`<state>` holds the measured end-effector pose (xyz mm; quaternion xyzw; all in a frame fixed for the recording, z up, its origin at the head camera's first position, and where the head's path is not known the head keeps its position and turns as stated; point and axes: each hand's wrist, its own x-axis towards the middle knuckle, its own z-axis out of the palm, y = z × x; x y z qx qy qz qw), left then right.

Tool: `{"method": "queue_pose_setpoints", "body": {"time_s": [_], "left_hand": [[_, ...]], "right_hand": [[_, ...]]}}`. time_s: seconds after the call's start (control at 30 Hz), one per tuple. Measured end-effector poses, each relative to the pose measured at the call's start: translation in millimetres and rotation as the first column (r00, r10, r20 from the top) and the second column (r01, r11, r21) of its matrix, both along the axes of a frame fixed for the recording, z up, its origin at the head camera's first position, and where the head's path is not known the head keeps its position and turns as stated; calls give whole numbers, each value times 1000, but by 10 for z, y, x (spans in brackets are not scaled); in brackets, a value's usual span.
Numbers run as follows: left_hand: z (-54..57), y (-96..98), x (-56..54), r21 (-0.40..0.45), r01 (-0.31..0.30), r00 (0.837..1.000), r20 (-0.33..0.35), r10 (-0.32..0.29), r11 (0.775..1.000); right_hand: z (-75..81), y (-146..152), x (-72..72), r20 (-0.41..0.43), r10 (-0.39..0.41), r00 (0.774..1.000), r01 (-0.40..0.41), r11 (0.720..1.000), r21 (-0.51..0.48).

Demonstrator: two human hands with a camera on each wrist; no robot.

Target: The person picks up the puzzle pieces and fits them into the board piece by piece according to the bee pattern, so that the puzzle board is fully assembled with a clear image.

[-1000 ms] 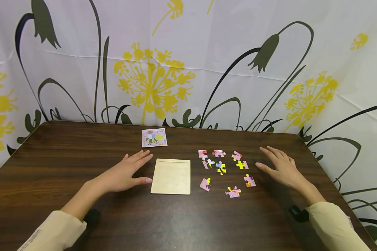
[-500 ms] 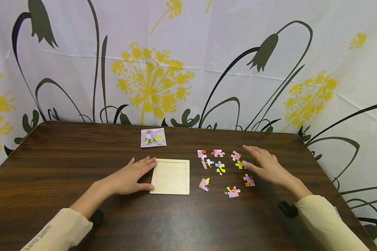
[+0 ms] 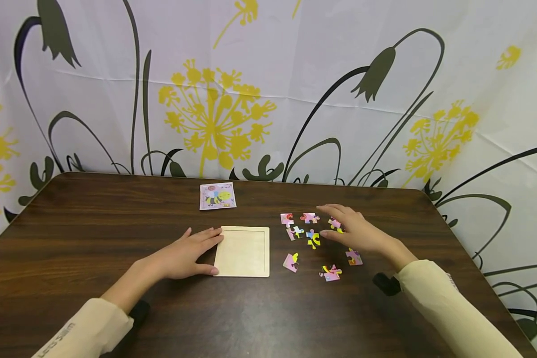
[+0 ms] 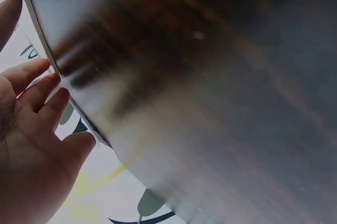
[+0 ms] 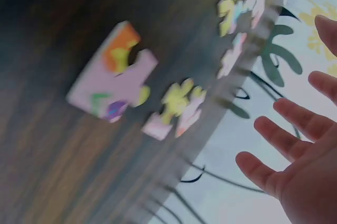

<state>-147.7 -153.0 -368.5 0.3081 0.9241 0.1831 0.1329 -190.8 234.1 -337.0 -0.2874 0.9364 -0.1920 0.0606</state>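
A square wooden puzzle tray (image 3: 241,252) lies flat on the table. My left hand (image 3: 183,253) rests at its left side, fingertips and thumb right at the rim, fingers spread. My right hand (image 3: 358,228) reaches over the loose jigsaw pieces with fingers extended and nothing held, covering some of them in the head view. A yellow and blue piece (image 3: 313,238) lies just left of its thumb. Nearer the front are a pink piece (image 3: 330,272) and another pink piece (image 3: 291,262). In the right wrist view, a corner piece (image 5: 108,76) with orange and purple shows large.
A picture card with a bee (image 3: 218,196) lies behind the tray, near the back edge of the dark wooden table (image 3: 250,318). Beyond the table hangs a flower-patterned cloth (image 3: 313,49).
My right hand has moved left from beside the jigsaw pieces to over them. My left hand has shifted slightly right, up to the tray's left rim.
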Motion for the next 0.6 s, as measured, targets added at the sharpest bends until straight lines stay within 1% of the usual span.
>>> {"method": "queue_pose_setpoints", "body": {"time_s": [0.07, 0.23, 0.33, 0.43, 0.6], "left_hand": [[-6, 1, 8, -2, 1, 1000, -8, -1, 1000], [-13, -1, 28, 3, -4, 999, -31, 4, 1000], [-16, 0, 32, 7, -2, 999, -49, 2, 1000], [-17, 2, 31, 1, -2, 998, -62, 2, 1000], [-9, 1, 29, -10, -9, 998, -60, 8, 1000]], "right_hand": [[31, -54, -22, -2, 23, 1000, -23, 1000, 2], [82, -155, -92, 21, 29, 999, -29, 999, -20], [86, -204, -153, 35, 46, 998, -45, 998, -48], [79, -255, -219, 25, 78, 997, -76, 995, -61], [71, -344, -311, 38, 77, 996, -75, 995, -67]]}}
